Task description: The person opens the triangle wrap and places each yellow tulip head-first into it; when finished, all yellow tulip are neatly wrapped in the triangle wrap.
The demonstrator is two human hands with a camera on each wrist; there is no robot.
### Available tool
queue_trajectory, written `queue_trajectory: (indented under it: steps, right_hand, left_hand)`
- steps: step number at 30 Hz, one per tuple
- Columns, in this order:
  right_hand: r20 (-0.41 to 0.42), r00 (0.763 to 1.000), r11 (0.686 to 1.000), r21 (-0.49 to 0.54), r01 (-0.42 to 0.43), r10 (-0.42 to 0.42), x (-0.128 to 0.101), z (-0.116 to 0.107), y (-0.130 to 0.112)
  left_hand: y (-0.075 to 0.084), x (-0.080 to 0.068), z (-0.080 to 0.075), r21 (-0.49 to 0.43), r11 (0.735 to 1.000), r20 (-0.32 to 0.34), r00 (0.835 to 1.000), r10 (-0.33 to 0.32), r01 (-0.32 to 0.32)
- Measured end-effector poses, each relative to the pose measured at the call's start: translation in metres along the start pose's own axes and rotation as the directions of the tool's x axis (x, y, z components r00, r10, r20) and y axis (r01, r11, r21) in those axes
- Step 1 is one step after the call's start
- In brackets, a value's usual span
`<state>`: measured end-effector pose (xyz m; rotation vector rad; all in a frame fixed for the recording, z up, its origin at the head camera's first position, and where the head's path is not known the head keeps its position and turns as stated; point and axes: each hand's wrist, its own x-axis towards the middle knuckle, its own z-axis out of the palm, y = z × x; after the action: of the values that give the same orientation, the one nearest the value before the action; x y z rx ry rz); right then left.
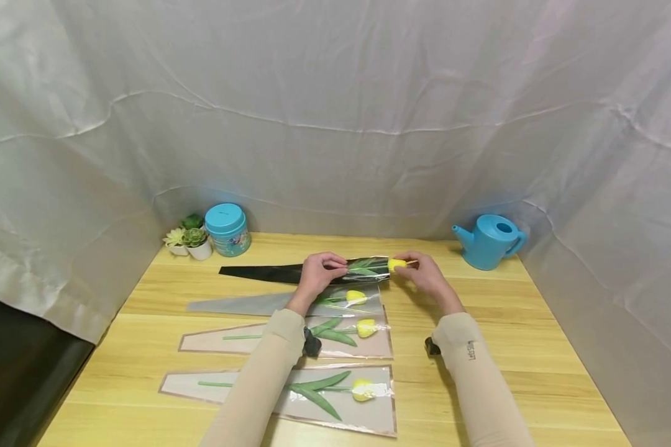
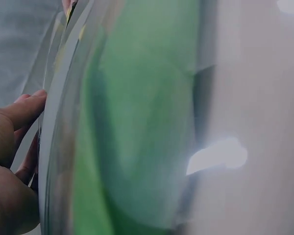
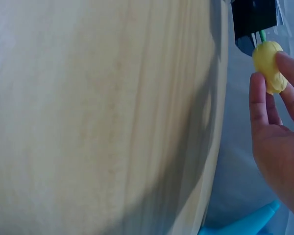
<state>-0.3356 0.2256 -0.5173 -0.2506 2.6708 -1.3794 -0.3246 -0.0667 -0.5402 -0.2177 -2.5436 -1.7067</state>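
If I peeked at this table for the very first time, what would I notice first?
Probably the two hands at the middle of the table: the left hand holds a black sleeve, and the right hand pinches a yellow tulip at its open end. Three more wrapped tulips lie nearer you, and a blue watering can stands back right.

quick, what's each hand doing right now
Left hand: grips the black sleeve.
Right hand: pinches the yellow tulip head at the sleeve's mouth.

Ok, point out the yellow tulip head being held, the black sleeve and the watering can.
yellow tulip head (image 1: 396,264), head view, middle of the bloom.
black sleeve (image 1: 257,272), head view, its dark narrow end.
watering can (image 1: 489,245), head view, its blue body.
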Motion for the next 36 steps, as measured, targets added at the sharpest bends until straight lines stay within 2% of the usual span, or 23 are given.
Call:
queue_trajectory:
  steps: [9, 25, 36]
  right_hand:
    - [0.017, 1.0, 0.999, 0.054, -0.004, 0.003, -0.002, 0.003, -0.009]
    - [-0.021, 1.0, 0.996, 0.088, 0.024, -0.022, 0.004, 0.01, -0.01]
    - [0.001, 1.0, 0.986, 0.167, -0.004, 0.004, 0.006, 0.013, -0.008]
  left_hand:
    - [0.004, 0.001, 0.002, -0.035, 0.999, 0.004, 1.0, 0.012, -0.012]
    - [0.009, -0.003, 0.005, -0.066, 0.997, 0.01, 0.999, 0.033, -0.032]
    - [0.008, -0.001, 0.006, -0.066, 0.997, 0.017, 0.999, 0.041, -0.04]
